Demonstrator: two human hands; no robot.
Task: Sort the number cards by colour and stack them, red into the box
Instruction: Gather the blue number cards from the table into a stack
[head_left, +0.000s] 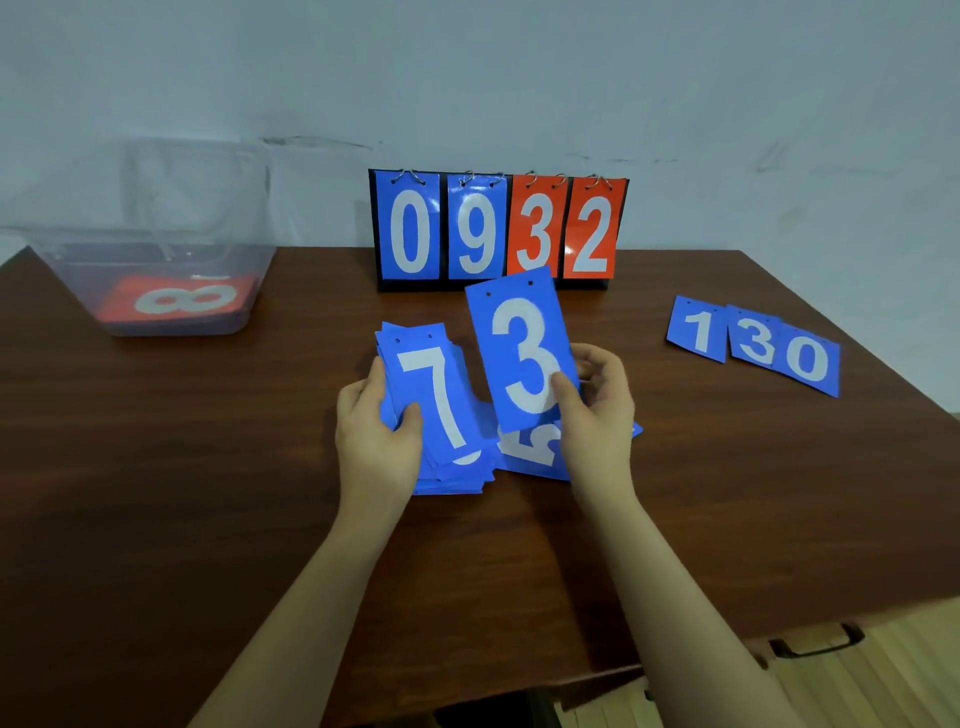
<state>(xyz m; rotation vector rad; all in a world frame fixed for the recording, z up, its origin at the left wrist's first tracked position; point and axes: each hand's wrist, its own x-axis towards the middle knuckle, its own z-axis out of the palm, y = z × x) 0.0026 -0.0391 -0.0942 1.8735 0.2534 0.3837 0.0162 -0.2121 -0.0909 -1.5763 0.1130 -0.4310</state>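
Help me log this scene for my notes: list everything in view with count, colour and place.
scoreboard: one, blue 0 9 and red 3 2, table's far edge
box: one, clear, far left
red card: at least one, an 8, inside box
row of cards: three, blue, 1 3 0, right
card stack: one, blue, 7 on top, in left hand
3 card: one, blue, in right hand
table: one, brown
left hand: grips stack
right hand: fingers pinch 3 card

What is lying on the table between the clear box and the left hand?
Nothing: the head view shows only bare brown table between the clear box and the left hand.
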